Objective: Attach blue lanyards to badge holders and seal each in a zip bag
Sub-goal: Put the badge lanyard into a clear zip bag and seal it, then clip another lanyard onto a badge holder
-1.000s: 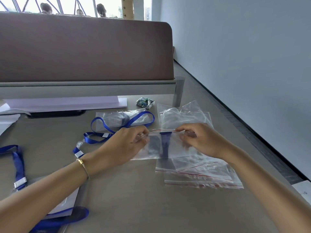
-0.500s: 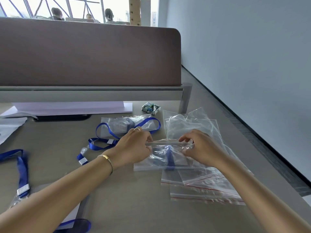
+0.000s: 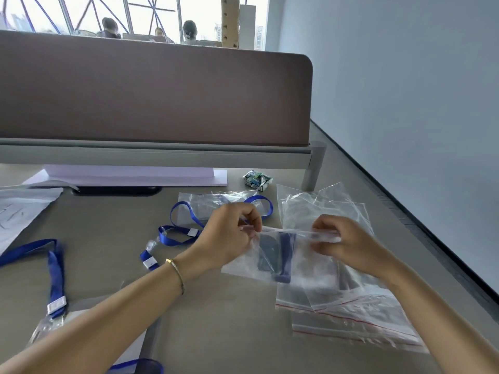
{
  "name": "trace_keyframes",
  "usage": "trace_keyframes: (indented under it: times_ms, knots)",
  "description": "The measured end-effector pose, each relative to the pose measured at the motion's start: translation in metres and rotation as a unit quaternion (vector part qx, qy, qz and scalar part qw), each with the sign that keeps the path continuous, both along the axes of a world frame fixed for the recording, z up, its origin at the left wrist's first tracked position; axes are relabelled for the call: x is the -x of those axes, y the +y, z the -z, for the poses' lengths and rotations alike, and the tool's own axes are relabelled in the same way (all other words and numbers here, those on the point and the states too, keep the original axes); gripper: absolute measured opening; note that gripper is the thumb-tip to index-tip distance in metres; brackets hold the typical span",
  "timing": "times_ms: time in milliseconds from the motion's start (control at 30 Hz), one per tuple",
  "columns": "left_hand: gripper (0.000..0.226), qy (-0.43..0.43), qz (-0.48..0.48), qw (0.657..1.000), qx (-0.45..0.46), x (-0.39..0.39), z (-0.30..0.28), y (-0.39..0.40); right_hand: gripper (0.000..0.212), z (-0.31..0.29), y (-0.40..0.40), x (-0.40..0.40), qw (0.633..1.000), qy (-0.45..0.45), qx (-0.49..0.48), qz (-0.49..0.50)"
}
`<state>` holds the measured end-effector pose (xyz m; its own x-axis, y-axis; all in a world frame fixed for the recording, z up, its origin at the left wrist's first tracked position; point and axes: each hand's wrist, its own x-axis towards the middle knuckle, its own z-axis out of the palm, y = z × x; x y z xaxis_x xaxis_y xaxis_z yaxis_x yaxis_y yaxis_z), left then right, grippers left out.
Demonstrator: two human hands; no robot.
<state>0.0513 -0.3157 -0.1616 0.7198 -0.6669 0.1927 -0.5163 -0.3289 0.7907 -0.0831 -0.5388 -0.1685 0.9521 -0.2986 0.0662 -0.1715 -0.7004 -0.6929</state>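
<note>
A clear zip bag (image 3: 272,263) with a folded blue lanyard (image 3: 283,255) and a badge holder inside lies in the middle of the table. My left hand (image 3: 229,236) pinches the left end of its zip strip. My right hand (image 3: 343,241) pinches the right end of that strip. Under it lies a pile of empty zip bags (image 3: 348,314) with red lines. Another blue lanyard (image 3: 178,230) loops over a bagged badge holder (image 3: 205,206) behind my left hand. A third blue lanyard (image 3: 54,268) runs down the table's left side.
A brown desk divider (image 3: 156,95) on a grey rail blocks the back. A small crumpled wrapper (image 3: 256,179) lies near its leg. White paper sheets (image 3: 24,209) sit at the far left. More loose clear bags (image 3: 321,209) lie at the right, near the table edge.
The bag's top edge, pressed flat half a second ago, is now stretched between both hands. My hands stay at its two ends; the camera view has tilted upward.
</note>
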Motion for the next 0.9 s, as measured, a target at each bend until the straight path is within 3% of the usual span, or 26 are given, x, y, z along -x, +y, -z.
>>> trace_keyframes:
  times_ms: [133,200,300,333,433,500,633,767,900]
  knots:
    - [0.032,0.135,-0.051,0.982,0.123,-0.015,-0.006,0.012,0.039,-0.014,0.012,-0.001,0.964,-0.039,-0.261,-0.003]
    - [0.023,0.224,-0.052,0.954,0.191,-0.021,-0.015,0.019,0.043,-0.015,0.020,-0.008,0.950,-0.051,-0.307,0.016]
    - [0.025,0.399,-0.007,0.875,0.275,-0.034,-0.028,0.034,0.039,-0.019,0.030,-0.027,0.928,-0.100,-0.354,0.062]
    - [0.027,0.404,-0.007,0.875,0.265,-0.040,-0.030,0.040,0.038,-0.023,0.034,-0.034,0.924,-0.109,-0.361,0.067]
    - [0.029,0.250,-0.079,0.953,0.154,-0.053,-0.030,0.052,0.032,-0.028,0.043,-0.060,0.936,-0.107,-0.327,0.067]
    - [0.030,0.154,-0.133,0.972,0.117,-0.061,-0.031,0.057,0.033,-0.029,0.051,-0.078,0.948,-0.097,-0.294,0.079]
    - [0.033,0.139,-0.169,0.970,0.109,-0.081,-0.030,0.061,0.042,-0.025,0.062,-0.113,0.949,-0.113,-0.256,0.146]
    - [0.064,0.120,-0.185,0.973,0.072,-0.094,-0.023,0.062,0.045,-0.017,0.069,-0.134,0.950,-0.125,-0.235,0.161]
    - [0.082,0.086,-0.209,0.973,0.048,-0.104,-0.008,0.062,0.025,-0.009,0.070,-0.145,0.960,-0.129,-0.176,0.177]
